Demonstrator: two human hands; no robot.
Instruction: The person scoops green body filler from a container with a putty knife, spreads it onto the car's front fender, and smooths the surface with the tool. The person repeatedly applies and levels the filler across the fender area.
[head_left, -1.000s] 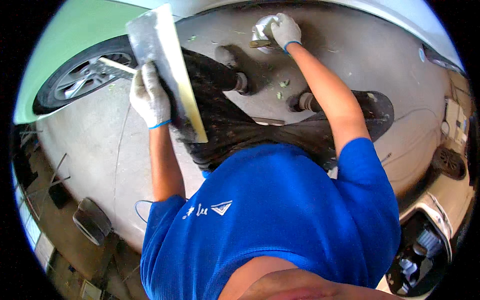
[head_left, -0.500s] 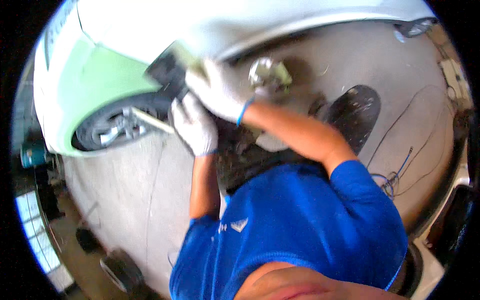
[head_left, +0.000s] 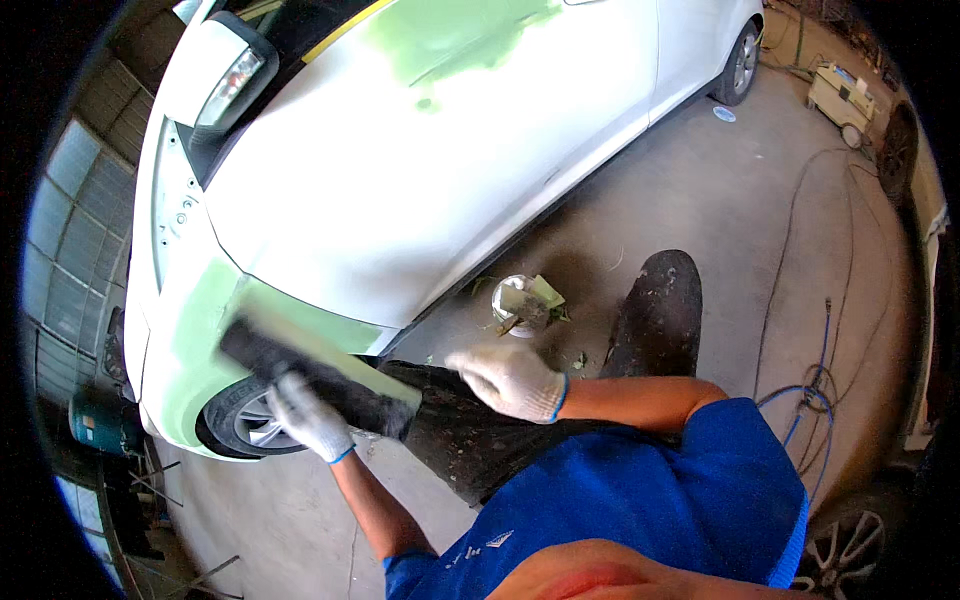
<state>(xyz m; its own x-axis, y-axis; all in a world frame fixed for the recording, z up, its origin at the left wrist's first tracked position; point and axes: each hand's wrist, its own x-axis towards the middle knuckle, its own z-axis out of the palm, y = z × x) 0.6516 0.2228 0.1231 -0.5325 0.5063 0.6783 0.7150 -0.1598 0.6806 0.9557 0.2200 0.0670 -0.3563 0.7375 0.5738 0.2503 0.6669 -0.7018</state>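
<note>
From up here I take the car [head_left: 400,190] as my landmark, and I judge the filler work to be partly done. Pale green patches already cover the corner of the bumper at the car's left end, run along the lower edge of the panel above the wheel [head_left: 245,425], and spread over the upper body near the top edge. Most of the white panel between those patches is bare, so whether more spreading or only smoothing is left I cannot tell from here.

At the car's lower left corner, just over the wheel, my left hand [head_left: 308,417] in its white glove is closed round the near end of a long dark board [head_left: 318,376]. Its fingers [head_left: 290,392] are wrapped tight, no gap showing. The board lies slanted against the green strip, its far end up toward the bumper, a light green face showing along its upper edge. It looks blurred, so I will not say how firmly it presses.

Further right, below the car's sill, my right hand [head_left: 508,380] hangs free with its fingers loosely curled, half closed and holding nothing that I can see. It rests near my dark trouser leg.

Beyond that hand, on the floor just beside the sill, stands a small tin [head_left: 522,305] with green smears and a scraper in it.
</note>
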